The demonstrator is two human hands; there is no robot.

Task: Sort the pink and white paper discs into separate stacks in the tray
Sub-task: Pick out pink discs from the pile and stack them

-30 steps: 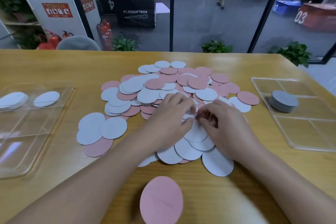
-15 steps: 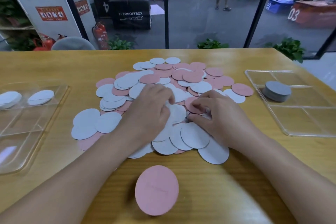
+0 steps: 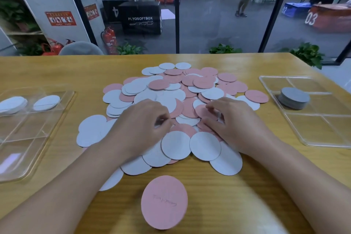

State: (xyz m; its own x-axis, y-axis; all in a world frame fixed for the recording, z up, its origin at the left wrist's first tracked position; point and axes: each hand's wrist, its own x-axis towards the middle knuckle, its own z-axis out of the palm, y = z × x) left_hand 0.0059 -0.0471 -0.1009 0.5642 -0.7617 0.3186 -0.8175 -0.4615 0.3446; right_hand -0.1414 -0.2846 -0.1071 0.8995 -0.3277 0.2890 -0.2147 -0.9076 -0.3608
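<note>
over the last second both hands had slid up the pile [image 3: 182, 100] and spread apart, where earlier they met fingertip to fingertip over 1 white disc near its middle. the left hand [image 3: 141, 125] lay palm down on white discs, its fingers curled under; i could not tell whether they held anything. the right hand [image 3: 235, 121] had its fingers bent and pinching at a pink disc [image 3: 204, 112], seemingly just getting hold of it. that suggested picking had moved from white to pink, though nearly all discs were unsorted on the desk [image 3: 237, 195]. the left tray [image 3: 57, 118] held 2 small white lots, the right tray [image 3: 313, 133] 1 grey-looking stack [image 3: 294, 98], and 1 pink disc [image 3: 164, 202] lay alone nearest the person, as before.
</note>
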